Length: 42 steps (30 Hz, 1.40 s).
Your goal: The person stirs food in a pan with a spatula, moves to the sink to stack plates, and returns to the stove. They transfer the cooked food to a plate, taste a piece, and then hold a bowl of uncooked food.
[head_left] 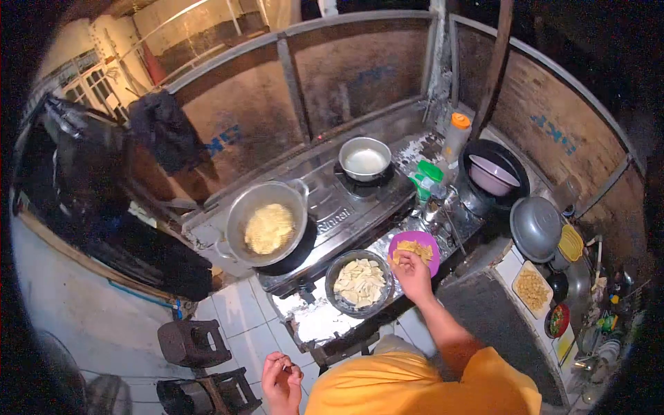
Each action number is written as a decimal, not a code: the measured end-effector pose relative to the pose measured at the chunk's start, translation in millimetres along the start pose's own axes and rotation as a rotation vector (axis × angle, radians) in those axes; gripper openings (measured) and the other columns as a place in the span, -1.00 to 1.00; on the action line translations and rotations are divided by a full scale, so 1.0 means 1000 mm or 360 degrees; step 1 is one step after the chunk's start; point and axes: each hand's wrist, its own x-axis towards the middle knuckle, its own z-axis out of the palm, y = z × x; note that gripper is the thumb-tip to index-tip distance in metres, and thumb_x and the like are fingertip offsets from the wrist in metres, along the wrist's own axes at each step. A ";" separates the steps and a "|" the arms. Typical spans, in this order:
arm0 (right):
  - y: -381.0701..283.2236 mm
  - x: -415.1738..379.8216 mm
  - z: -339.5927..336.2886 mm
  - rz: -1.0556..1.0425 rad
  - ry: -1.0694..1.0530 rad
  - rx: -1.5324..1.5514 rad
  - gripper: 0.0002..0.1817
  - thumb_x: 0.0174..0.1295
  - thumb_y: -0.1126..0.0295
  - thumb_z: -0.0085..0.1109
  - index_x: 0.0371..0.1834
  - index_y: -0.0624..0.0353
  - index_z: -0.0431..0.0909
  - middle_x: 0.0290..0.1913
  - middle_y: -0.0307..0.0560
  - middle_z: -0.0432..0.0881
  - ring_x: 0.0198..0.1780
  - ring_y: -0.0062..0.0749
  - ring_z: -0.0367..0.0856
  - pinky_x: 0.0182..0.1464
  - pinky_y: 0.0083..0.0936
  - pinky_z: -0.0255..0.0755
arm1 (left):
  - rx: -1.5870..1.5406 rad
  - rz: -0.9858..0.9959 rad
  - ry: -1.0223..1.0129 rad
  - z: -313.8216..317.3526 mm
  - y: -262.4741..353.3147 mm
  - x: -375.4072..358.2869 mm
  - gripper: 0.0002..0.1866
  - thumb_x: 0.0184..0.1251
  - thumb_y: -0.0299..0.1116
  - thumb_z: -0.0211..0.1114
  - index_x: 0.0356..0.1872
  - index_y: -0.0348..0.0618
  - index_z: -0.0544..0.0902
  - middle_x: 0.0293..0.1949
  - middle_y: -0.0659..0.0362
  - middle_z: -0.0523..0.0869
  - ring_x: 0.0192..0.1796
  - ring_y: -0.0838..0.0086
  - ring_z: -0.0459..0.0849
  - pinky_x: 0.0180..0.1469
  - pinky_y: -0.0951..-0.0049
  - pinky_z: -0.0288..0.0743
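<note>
Right hand (411, 268): your fingers curl down, pinching pale yellow food pieces at the near edge of the purple plate (415, 250).
Left hand (281, 377): held low near your orange shirt (415, 384), well away from the table, fingers closed around something small and dark that you cannot tell apart.
Purple plate: sits on the foil-covered table (315, 319), just right of the dark bowl (359, 282) of pale cut strips.
Stove (339, 207): behind both dishes, carrying a wok (266, 223) of yellow food on the left and a small pot (364, 159) of white liquid behind.
</note>
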 end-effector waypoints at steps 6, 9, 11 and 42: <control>-0.119 -0.111 0.050 -0.0590 -0.0410 0.0117 -0.72 0.04 0.64 0.25 -0.16 0.27 0.48 -0.29 -0.13 0.62 -0.31 -0.66 0.54 -0.30 -0.75 0.41 | -0.0084 0.0057 -0.0027 -0.060 0.036 -0.030 -0.82 0.25 -0.38 0.09 -0.15 -0.18 0.45 -0.40 0.19 0.53 -0.57 0.42 0.45 -0.50 0.46 0.30; -0.189 -0.170 0.072 -0.0934 -0.0660 0.0511 -0.75 -0.05 0.66 0.28 -0.27 0.24 0.52 -0.26 -0.02 0.66 -0.25 -0.52 0.63 -0.31 -0.66 0.48 | -0.0106 0.0024 -0.0066 -0.097 0.047 -0.044 -0.83 0.26 -0.41 0.08 -0.16 -0.19 0.45 -0.38 0.15 0.52 -0.54 0.39 0.47 -0.50 0.44 0.32; -0.225 -0.196 0.073 -0.1248 -0.1011 0.0542 -0.69 -0.09 0.66 0.28 -0.21 0.22 0.55 -0.25 -0.03 0.66 -0.25 -0.34 0.65 -0.28 -0.51 0.51 | -0.0128 0.0052 -0.0024 -0.120 0.056 -0.052 -0.84 0.27 -0.41 0.07 -0.16 -0.19 0.45 -0.38 0.15 0.52 -0.55 0.38 0.47 -0.50 0.44 0.31; -0.104 -0.312 0.189 -0.0502 -0.1268 -0.0394 -0.81 0.05 0.31 0.28 -0.32 0.16 0.66 -0.33 -0.09 0.65 -0.34 -0.31 0.61 -0.25 -0.52 0.50 | 0.0810 -0.0368 0.0112 -0.380 -0.004 -0.034 -0.77 0.35 -0.29 0.09 -0.11 -0.20 0.53 -0.39 0.21 0.60 -0.49 0.57 0.49 -0.47 0.55 0.38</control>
